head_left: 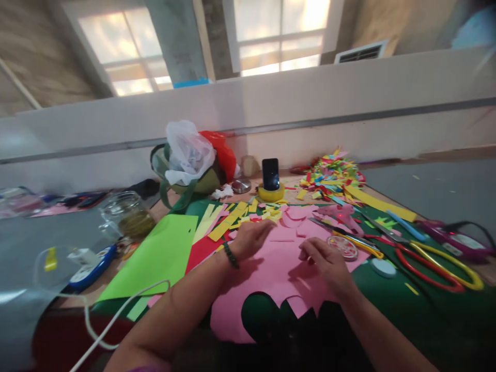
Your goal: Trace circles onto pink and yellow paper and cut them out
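Observation:
Over a large pink paper sheet [267, 284] with cut-out curves along its near edge, both of my hands are held a little apart. My left hand [250, 240], a dark bracelet at its wrist, has its fingers drawn together near some yellow and pink paper scraps [271, 213]. Curled fingers show on my right hand [323, 261], beside a round patterned disc [343, 248]. Whatever either hand may pinch is hidden or too small to tell. A narrow pink strip [281, 240] lies between them. Just beyond the right hand are a pink glue gun [343, 216] and yellow-handled scissors [360, 243].
Large red-and-yellow-handled scissors [430, 263] lie at right, near a purple device [457, 240]. Green paper [155, 258], a glass jar [129, 217] and a white cable [112, 323] are at left. Behind stand a phone [270, 174] on yellow tape, a bag [186, 178] and a scrap pile [335, 173].

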